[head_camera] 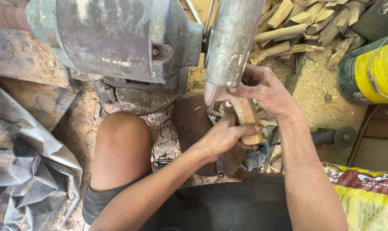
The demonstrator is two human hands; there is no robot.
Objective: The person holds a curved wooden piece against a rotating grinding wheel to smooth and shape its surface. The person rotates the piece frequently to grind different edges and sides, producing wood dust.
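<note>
- Machinery first: a big grey-green motor housing [117,38] fills the top left, its paint worn and dusty, standing on sawdust-covered ground.
- Sheeting — crumpled grey plastic sheet [27,171] lies at the lower left, beside the person's bare knee [121,145].
- Yellow and red printed sack [365,192] sits at the lower right; a green drum with a yellow label [371,68] lies on its side above it.
- Metal guard [232,38], a worn grey cover, hangs down at top centre next to the motor, with a pinkish wheel edge showing at its lower end.
- Pile of pale wooden offcuts [305,21] lies behind the guard at the top right.
- Right hand [266,92] is clamped on the upper part of the wooden piece [247,117], fingers just under the guard.
- Left hand [226,137] grips the lower end of that same piece — its top is pressed against the wheel edge.
</note>
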